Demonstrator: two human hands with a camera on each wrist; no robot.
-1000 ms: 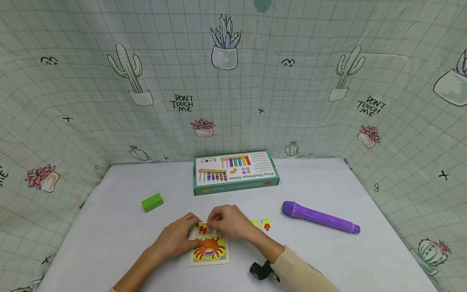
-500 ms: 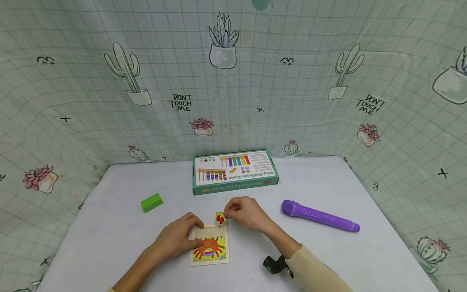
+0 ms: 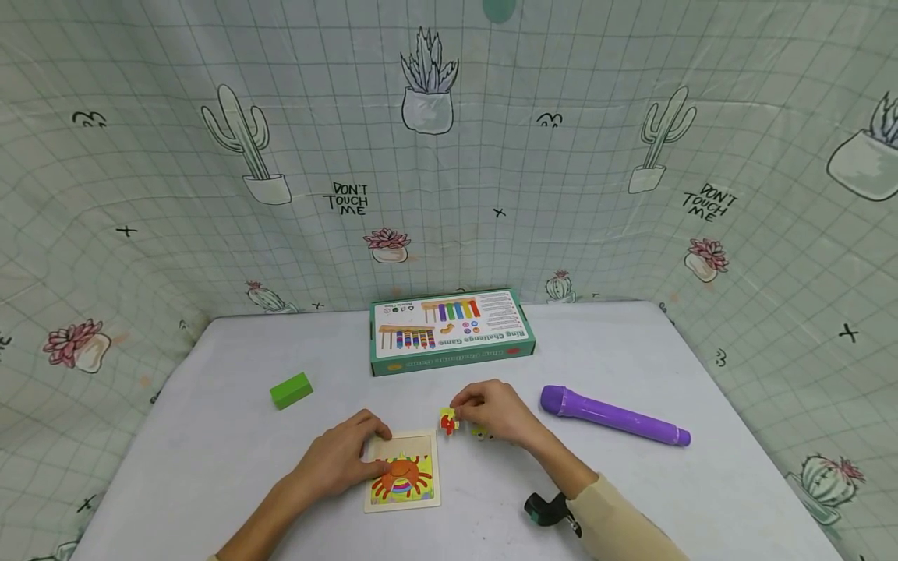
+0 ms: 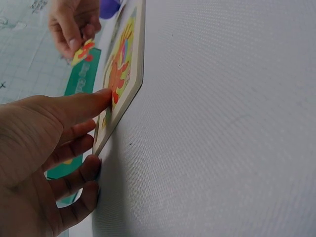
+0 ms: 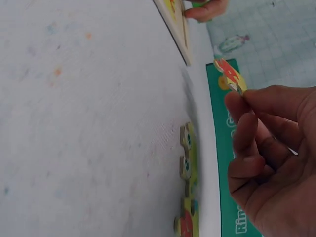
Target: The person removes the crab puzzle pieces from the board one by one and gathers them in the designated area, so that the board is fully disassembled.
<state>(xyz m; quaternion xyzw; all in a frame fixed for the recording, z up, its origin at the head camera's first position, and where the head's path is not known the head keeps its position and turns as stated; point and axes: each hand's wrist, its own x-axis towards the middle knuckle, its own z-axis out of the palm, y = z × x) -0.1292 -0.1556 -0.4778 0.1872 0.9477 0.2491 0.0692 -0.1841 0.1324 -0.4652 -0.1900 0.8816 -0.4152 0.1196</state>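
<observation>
My left hand [image 3: 346,449] holds the left side of a wooden jigsaw board [image 3: 437,467], the thumb lying on its face. Crab picture pieces fill the lower part of the board, and its upper strip shows bare wood. To the right of the board, my right hand [image 3: 496,411] pinches a yellow and red puzzle piece [image 3: 447,421] between thumb and fingers, raised off the table in the right wrist view. Other puzzle pieces [image 5: 188,165] lie on the table below that hand, partly hidden by it in the head view.
A green Ring Challenge Game box [image 3: 452,333] lies at the back. The green block [image 3: 291,390] sits at the left, and a purple toy microphone [image 3: 616,416] at the right. A black device [image 3: 547,510] shows by the right sleeve.
My right hand has lifted the yellow and red puzzle piece from the board's upper left and carried it right, past the board's edge. My left hand stays on the board.
</observation>
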